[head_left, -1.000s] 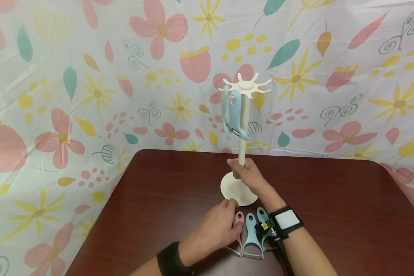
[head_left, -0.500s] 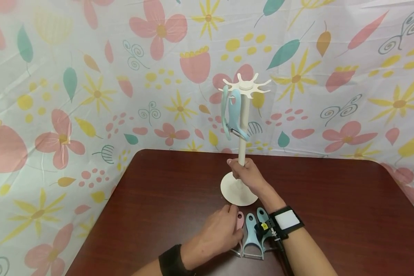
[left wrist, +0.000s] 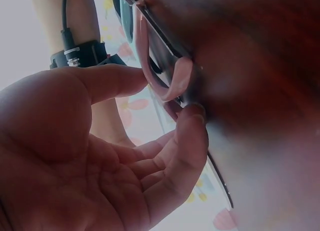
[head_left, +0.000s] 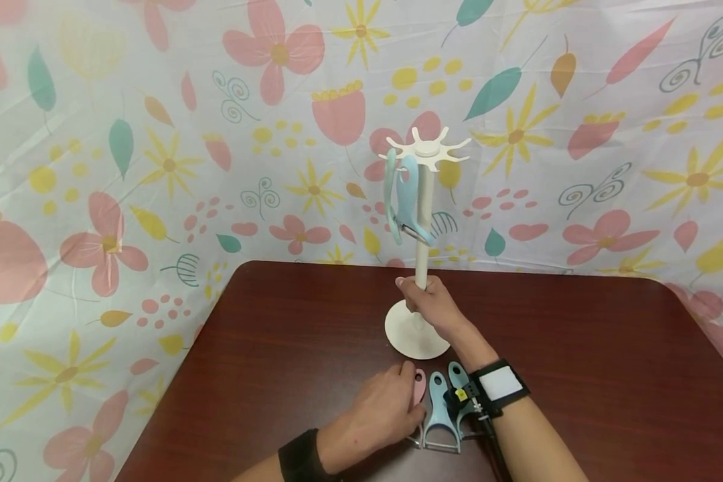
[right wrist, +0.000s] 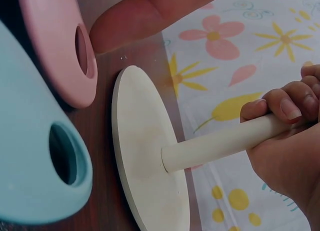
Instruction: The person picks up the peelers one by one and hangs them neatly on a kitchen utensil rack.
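Note:
In the head view, a white rack (head_left: 418, 331) stands upright, with a round base, a pole and a star-shaped top of hooks. My right hand (head_left: 436, 308) grips its pole just above the base. Two peelers hang from its left hooks, one pale green (head_left: 389, 191) and one blue (head_left: 408, 194). My left hand (head_left: 381, 408) pinches a pink peeler (head_left: 420, 385) lying on the table; the left wrist view shows thumb and fingertip on either side of its pink frame (left wrist: 182, 76). Beside it lies a light blue peeler (head_left: 438, 408).
Another blue peeler (head_left: 458, 376) lies partly behind the right wrist's strap and camera (head_left: 497, 388). The dark brown table (head_left: 578, 348) ends at a floral cloth backdrop (head_left: 349, 221). A cable (head_left: 495, 445) runs down along the right forearm.
My left hand has shifted slightly right and toward me, closing in on the pink peeler and covering more of it. The right hand and rack hold still.

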Demonstrator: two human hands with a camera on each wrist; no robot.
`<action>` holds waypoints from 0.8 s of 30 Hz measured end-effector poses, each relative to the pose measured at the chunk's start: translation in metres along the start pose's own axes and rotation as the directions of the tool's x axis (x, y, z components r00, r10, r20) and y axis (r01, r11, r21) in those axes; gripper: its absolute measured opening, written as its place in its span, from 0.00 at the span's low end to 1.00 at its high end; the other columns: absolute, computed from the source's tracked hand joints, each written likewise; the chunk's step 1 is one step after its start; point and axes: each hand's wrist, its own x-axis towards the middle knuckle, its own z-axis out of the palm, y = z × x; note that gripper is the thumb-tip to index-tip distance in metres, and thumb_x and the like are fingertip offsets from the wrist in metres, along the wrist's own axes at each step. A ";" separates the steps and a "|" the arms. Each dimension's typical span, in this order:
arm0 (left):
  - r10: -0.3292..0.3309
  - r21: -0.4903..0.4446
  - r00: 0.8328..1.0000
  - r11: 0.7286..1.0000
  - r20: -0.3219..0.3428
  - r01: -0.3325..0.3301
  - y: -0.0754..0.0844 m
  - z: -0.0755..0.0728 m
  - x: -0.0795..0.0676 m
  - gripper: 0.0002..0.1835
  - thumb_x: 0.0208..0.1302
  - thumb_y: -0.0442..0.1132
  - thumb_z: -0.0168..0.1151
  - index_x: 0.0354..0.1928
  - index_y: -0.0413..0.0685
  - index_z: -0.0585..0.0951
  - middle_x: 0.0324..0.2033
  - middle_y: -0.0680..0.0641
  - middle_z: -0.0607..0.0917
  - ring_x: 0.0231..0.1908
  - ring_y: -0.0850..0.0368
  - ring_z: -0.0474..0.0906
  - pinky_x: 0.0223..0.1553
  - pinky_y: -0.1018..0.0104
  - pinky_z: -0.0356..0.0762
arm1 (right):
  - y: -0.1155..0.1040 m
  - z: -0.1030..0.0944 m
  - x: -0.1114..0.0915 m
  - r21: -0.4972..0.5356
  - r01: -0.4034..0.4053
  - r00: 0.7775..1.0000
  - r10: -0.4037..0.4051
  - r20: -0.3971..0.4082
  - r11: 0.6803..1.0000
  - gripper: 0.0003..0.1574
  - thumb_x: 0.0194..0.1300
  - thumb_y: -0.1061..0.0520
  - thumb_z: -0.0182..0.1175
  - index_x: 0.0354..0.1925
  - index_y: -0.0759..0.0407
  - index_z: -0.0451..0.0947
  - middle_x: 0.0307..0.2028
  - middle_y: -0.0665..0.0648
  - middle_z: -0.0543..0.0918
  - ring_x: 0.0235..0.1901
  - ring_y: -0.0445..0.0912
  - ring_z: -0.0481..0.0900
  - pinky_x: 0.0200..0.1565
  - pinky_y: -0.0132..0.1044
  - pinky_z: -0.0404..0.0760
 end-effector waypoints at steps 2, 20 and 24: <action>0.003 -0.005 1.000 1.000 -0.009 -0.003 0.000 0.001 0.000 0.25 0.56 0.52 0.66 0.48 0.44 0.73 0.34 0.49 0.78 0.30 0.58 0.78 0.27 0.63 0.76 | 0.000 0.000 0.000 0.002 -0.003 1.000 0.003 0.001 1.000 0.36 0.76 0.50 0.50 0.13 0.63 0.56 0.11 0.54 0.53 0.15 0.49 0.48 0.21 0.41 0.53; -0.012 -0.088 1.000 0.996 -0.020 0.010 -0.001 0.004 0.003 0.22 0.55 0.48 0.68 0.46 0.44 0.73 0.24 0.54 0.77 0.22 0.62 0.76 0.18 0.67 0.72 | 0.002 -0.001 0.001 -0.009 0.008 1.000 -0.008 0.004 1.000 0.36 0.76 0.50 0.50 0.12 0.63 0.57 0.11 0.54 0.53 0.15 0.49 0.49 0.21 0.41 0.54; -0.006 -0.085 1.000 0.996 -0.029 0.003 -0.001 0.003 0.003 0.22 0.54 0.48 0.68 0.45 0.44 0.73 0.24 0.54 0.77 0.22 0.62 0.77 0.18 0.67 0.72 | 0.001 -0.001 0.000 -0.008 0.010 1.000 -0.010 0.005 1.000 0.36 0.76 0.50 0.50 0.13 0.64 0.58 0.11 0.54 0.53 0.15 0.49 0.48 0.21 0.41 0.54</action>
